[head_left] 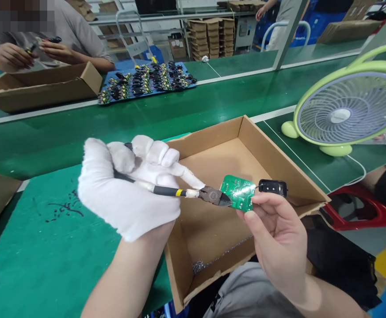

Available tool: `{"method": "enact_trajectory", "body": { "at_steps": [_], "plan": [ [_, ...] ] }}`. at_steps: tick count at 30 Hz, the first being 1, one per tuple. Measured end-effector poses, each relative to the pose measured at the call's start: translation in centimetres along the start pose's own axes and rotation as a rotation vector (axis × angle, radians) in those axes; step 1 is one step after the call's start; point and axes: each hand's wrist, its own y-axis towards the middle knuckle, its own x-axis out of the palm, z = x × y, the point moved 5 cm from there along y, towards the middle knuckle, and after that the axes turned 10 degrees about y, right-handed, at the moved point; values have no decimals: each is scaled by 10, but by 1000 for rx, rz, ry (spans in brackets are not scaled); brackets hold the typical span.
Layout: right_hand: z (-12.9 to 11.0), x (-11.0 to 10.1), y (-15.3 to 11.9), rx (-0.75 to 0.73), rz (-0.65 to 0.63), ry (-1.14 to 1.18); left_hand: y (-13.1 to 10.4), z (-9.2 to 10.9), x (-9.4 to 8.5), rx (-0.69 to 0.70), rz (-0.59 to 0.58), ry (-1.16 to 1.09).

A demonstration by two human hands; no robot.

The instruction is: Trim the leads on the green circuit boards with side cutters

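Observation:
My left hand (129, 190), in a white glove, is closed around a pair of cutting pliers (212, 195) with dark handles banded in yellow. The pliers' tip meets the left edge of a green circuit board (237, 191); whether the jaws grip anything there I cannot tell. Bare, my right hand (275, 234) pinches the board at its lower right corner between thumb and fingers. A glossy black oblong part (273, 187) sits just right of the board, joined to it by a short dark lead. Both hands are above a shallow cardboard box (219, 154).
Small metal clippings (198, 266) lie along the box's near inner edge. A green fan (342, 115) stands to the right. Across the bench, a co-worker's hands (36, 53) hold a tool behind another cardboard box (47, 86), beside a blue tray (146, 93) of assembled boards.

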Motion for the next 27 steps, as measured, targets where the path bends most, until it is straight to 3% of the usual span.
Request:
{"method": "enact_trajectory", "body": {
  "at_steps": [10, 14, 21, 27],
  "plan": [
    [3, 5, 3, 71, 0, 12, 11, 3, -5, -9, 34, -50],
    [2, 2, 3, 114, 12, -5, 20, 9, -6, -7, 67, -194],
    [0, 6, 8, 295, -57, 133, 27, 2, -2, -200, 98, -258],
    [3, 8, 9, 407, -112, 213, 21, -15, 4, -463, 121, -219]
  ]
}}
